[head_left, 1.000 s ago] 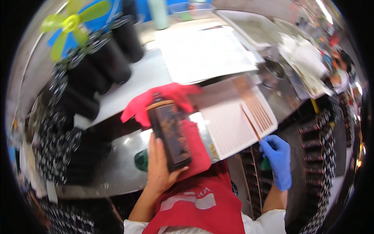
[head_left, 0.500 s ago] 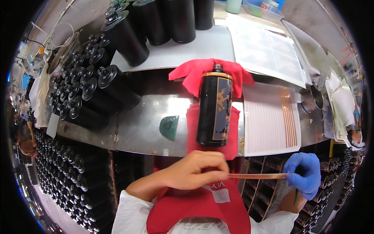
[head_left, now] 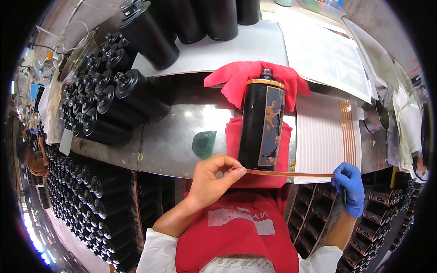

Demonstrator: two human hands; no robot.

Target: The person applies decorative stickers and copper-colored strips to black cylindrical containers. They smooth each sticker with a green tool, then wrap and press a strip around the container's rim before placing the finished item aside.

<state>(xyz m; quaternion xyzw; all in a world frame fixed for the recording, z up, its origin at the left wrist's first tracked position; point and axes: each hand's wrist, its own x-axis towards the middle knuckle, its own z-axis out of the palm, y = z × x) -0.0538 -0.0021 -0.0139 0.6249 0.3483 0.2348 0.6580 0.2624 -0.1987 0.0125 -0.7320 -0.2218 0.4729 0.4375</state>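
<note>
My left hand (head_left: 220,178), bare, pinches one end of a long, narrow copper-coloured strip (head_left: 291,174). The other end is pinched by my right hand (head_left: 349,187), in a blue glove, so the strip runs taut and nearly level between them. A dark green piece (head_left: 344,196) shows against the glove's palm; how it is held is partly hidden. Just beyond the strip, a black bottle (head_left: 255,127) with a gold band and a grey, gold-patterned panel lies on red cloth (head_left: 233,141), its neck pointing away on a bunched red cloth (head_left: 223,78).
A green half-round scraper (head_left: 203,144) lies on the metal bench (head_left: 177,132). To the right is a sheet of strips (head_left: 318,132), several copper-coloured. Black bottles crowd the left (head_left: 145,95) and back (head_left: 152,38); white sheets (head_left: 318,54) lie at back right. Racks of bottles (head_left: 314,204) stand below.
Both hands have moved forward, away from me, bringing the strip up to the bottle's base. My left hand has also shifted left along the strip, which shows longer now. The view has shifted slightly.
</note>
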